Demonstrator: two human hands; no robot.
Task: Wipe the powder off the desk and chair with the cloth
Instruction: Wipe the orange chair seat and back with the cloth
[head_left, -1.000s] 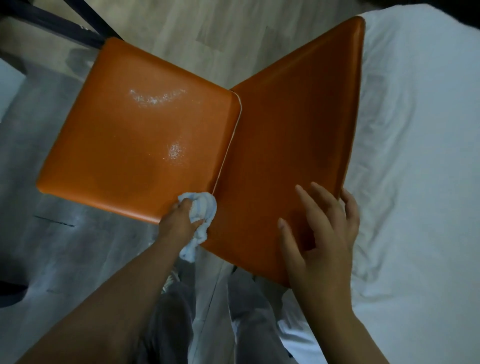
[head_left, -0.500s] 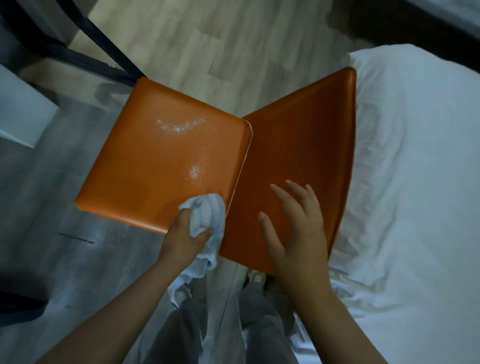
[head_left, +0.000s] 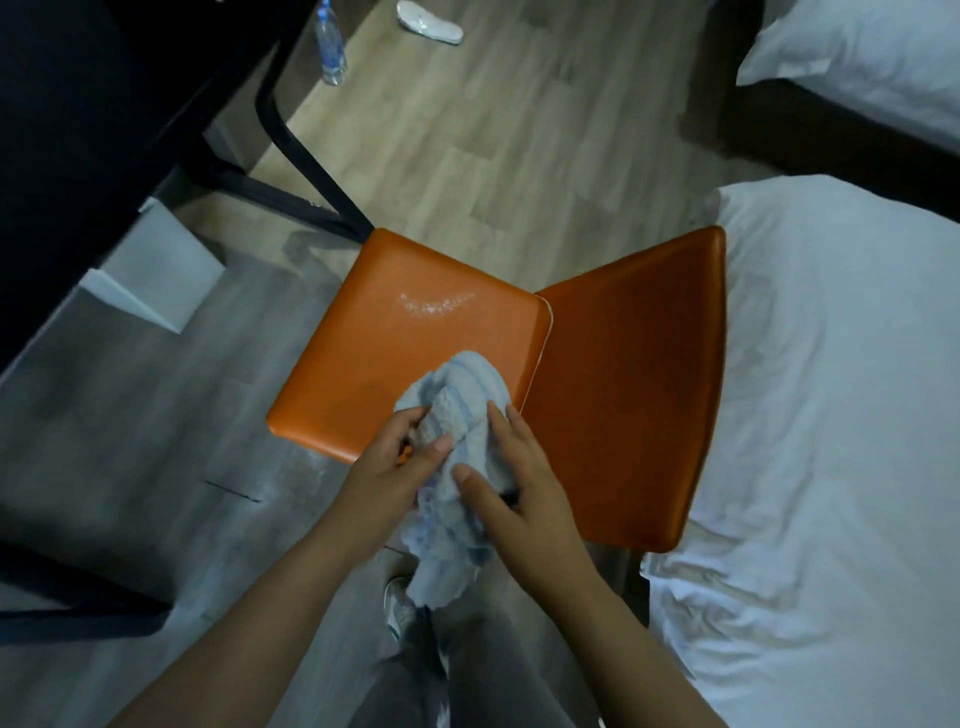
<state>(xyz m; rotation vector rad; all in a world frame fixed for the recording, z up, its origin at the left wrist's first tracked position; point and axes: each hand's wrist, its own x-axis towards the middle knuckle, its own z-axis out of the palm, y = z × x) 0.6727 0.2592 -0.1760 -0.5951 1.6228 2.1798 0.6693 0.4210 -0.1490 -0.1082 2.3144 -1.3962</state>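
- Both hands were on the cloth (head_left: 457, 457), a bunched pale blue-white towel, held over the near edge of the chair seat (head_left: 374, 353).
- Left hand (head_left: 387, 478) gripped the left side of the cloth, fingers curled into the folds, thumb pressed across the front; clamped on it.
- Right hand (head_left: 524, 493) gripped the right side, fingers wrapped round the fabric, thumb laid over the front; also clamped on it.
- Far end of the cloth lay on or just above the seat near its near-right corner; contact could not be told for sure. Near end hung down past the seat edge, between the forearms.
- Powder (head_left: 436, 304) was a thin white curved streak on the far part of the seat, well apart from the cloth.
- Chair was orange, smooth; backrest (head_left: 634, 395) stood right of the seat, just beside the bed (head_left: 831, 415).
- Bed had rumpled white sheets, filling the right side; a second white bed (head_left: 862, 62) was at far right.
- Desk (head_left: 78, 130) was dark, at far left, with black metal legs (head_left: 301, 156) reaching close to the far-left corner of the seat.
- A white box-like thing (head_left: 156, 280) sat on the floor left of the chair, under the desk edge.
- Plastic bottle (head_left: 330, 47) stood on the wood floor at far centre-left; a white slipper (head_left: 431, 26) lay just right of it.
- Grey trouser legs (head_left: 467, 675) and a shoe (head_left: 400, 608) showed at near centre, below the hands.
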